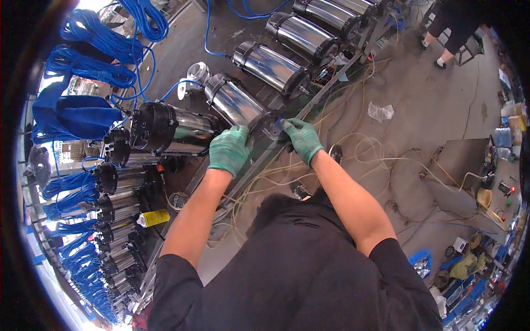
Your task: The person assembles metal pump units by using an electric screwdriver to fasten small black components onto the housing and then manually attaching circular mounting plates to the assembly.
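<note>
A shiny metal motor cylinder (234,102) with black end caps lies on the bench in front of me, a blue cable running from its far end. My left hand (231,150), in a green glove, is closed against the cylinder's side near its front end. At that dark front end, my right hand (301,140), also gloved in green, has its fingers pinched together. A small blue bit shows at the right fingertips; what they hold is mostly hidden. Close on the left, another motor (190,128) with a large black cap lies beside the left hand.
More metal motors (273,66) lie along the bench at the back. Blue cable coils (91,66) are stacked at the left above a long row of motors. A yellow spray can (153,218) lies left of my forearm. Pale hoses (353,149) cross the floor; another person (455,27) is at the far right.
</note>
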Demonstrator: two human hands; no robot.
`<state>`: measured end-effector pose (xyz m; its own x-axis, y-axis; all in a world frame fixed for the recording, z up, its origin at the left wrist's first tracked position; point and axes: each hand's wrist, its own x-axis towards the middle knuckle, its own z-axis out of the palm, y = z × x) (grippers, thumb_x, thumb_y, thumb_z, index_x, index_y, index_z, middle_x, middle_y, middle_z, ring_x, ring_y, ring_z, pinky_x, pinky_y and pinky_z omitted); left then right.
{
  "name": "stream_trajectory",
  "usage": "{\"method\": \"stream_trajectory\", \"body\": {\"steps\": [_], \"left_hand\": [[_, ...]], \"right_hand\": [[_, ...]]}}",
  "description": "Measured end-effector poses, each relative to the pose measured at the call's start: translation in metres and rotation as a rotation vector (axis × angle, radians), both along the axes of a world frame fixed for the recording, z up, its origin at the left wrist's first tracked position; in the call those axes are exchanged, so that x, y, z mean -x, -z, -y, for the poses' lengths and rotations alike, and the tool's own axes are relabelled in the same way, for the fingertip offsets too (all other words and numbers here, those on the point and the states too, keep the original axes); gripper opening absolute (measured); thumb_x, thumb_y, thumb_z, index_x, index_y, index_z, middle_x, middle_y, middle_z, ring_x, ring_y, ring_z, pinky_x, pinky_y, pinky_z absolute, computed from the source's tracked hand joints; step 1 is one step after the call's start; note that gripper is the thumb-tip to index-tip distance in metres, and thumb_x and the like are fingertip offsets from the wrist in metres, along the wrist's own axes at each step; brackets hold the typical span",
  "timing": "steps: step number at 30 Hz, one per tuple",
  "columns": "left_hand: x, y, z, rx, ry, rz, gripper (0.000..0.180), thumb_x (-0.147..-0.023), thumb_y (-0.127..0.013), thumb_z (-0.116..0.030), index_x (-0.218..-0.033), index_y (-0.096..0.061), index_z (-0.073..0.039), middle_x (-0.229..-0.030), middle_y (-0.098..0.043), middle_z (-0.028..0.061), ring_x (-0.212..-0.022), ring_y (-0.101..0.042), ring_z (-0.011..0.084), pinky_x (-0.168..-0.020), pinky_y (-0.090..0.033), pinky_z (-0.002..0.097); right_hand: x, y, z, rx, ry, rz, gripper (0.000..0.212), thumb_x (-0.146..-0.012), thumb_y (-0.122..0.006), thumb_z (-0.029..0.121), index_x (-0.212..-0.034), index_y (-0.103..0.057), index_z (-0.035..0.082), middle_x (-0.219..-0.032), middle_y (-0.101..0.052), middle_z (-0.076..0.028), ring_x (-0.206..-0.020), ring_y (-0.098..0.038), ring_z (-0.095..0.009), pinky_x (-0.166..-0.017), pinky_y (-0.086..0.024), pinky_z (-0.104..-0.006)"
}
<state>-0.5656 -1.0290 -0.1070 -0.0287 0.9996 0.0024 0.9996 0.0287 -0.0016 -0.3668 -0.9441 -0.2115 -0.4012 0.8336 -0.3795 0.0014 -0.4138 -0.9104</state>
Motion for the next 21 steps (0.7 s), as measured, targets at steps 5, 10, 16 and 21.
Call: {"method": "stream_trajectory", "body": {"steps": [5, 10, 16, 21], "left_hand": [[-0.006, -0.018, -0.011, -0.006, 0.128, -0.027, 0.048, -0.086, -0.073, -0.026, -0.132, -0.061, -0.021, -0.109, -0.065, 0.0110, -0.089, -0.068, 0.0335, -0.075, -0.056, 0.0474], [0.000, -0.024, -0.020, 0.106, 0.267, -0.159, 0.066, -0.082, -0.077, -0.025, -0.144, -0.057, -0.033, -0.125, -0.060, 0.0091, -0.094, -0.067, 0.0318, -0.080, -0.056, 0.0447], [-0.003, -0.030, -0.039, 0.139, 0.430, -0.261, 0.077, -0.080, -0.080, -0.027, -0.151, -0.050, -0.033, -0.149, -0.052, 0.0110, -0.126, -0.057, 0.0337, -0.101, -0.050, 0.0466], [-0.009, -0.027, -0.050, 0.309, 0.379, -0.400, 0.088, -0.080, -0.080, -0.023, -0.158, -0.040, -0.032, -0.161, -0.040, 0.0132, -0.144, -0.044, 0.0367, -0.115, -0.041, 0.0485]], "right_hand": [[0.006, 0.017, -0.002, -0.004, 0.041, 0.000, 0.030, -0.103, -0.065, 0.035, -0.114, -0.074, 0.008, -0.082, -0.070, 0.001, -0.061, -0.061, -0.008, -0.051, -0.048, -0.0260], [0.011, 0.016, -0.002, 0.101, 0.026, 0.004, 0.031, -0.102, -0.066, 0.034, -0.116, -0.073, 0.007, -0.084, -0.071, 0.000, -0.065, -0.064, -0.009, -0.057, -0.049, -0.0278], [0.015, 0.032, -0.007, 0.012, 0.007, 0.035, 0.046, -0.102, -0.065, 0.039, -0.125, -0.069, 0.000, -0.110, -0.076, -0.012, -0.092, -0.068, -0.022, -0.086, -0.053, -0.0367], [0.012, 0.015, 0.000, -0.007, -0.009, -0.046, 0.036, -0.101, -0.064, 0.029, -0.123, -0.069, 0.001, -0.109, -0.075, -0.012, -0.090, -0.069, -0.019, -0.078, -0.055, -0.0346]]}}
